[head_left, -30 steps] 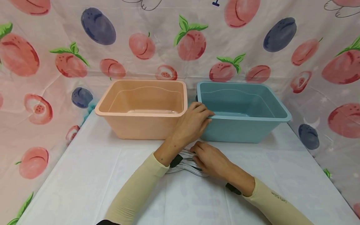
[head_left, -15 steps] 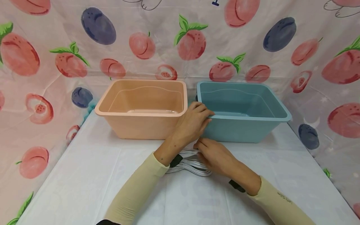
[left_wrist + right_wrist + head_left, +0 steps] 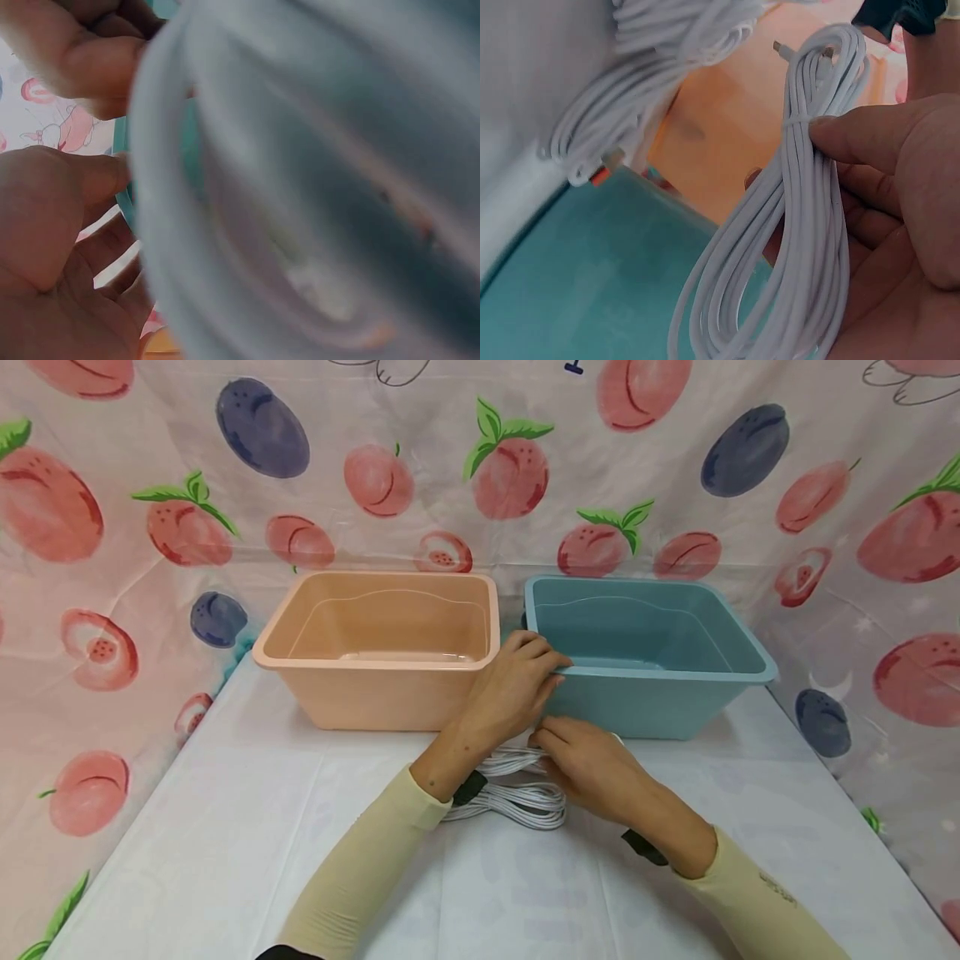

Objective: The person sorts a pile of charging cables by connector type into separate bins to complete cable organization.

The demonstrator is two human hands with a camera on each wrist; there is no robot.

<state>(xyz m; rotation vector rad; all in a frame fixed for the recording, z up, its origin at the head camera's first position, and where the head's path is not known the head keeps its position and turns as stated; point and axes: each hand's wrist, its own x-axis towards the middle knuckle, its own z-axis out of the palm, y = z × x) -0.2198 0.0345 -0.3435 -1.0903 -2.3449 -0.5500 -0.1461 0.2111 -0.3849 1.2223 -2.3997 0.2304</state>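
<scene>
My left hand (image 3: 513, 685) grips the near left corner of the teal plastic bin (image 3: 622, 706), its fingers over the rim. Below it, my right hand (image 3: 596, 768) holds a coiled white cable; only a bit of it shows in the head view. In the right wrist view this tied cable bundle (image 3: 802, 172) hangs between thumb and fingers, a metal plug at its top. More white cable bundles (image 3: 517, 802) lie on the table under my left wrist. Blurred white cable (image 3: 225, 150) covers most of the left wrist view.
A peach plastic bin (image 3: 382, 697) stands to the left of the teal one, with a narrow gap between them. Both rest on a white-covered table (image 3: 525, 893). Behind hangs a fruit-printed curtain (image 3: 450, 468).
My right hand has moved right and slightly away from me, drawing a cable bundle off the others, which show more now. The left hand stays on the bin's rim.
</scene>
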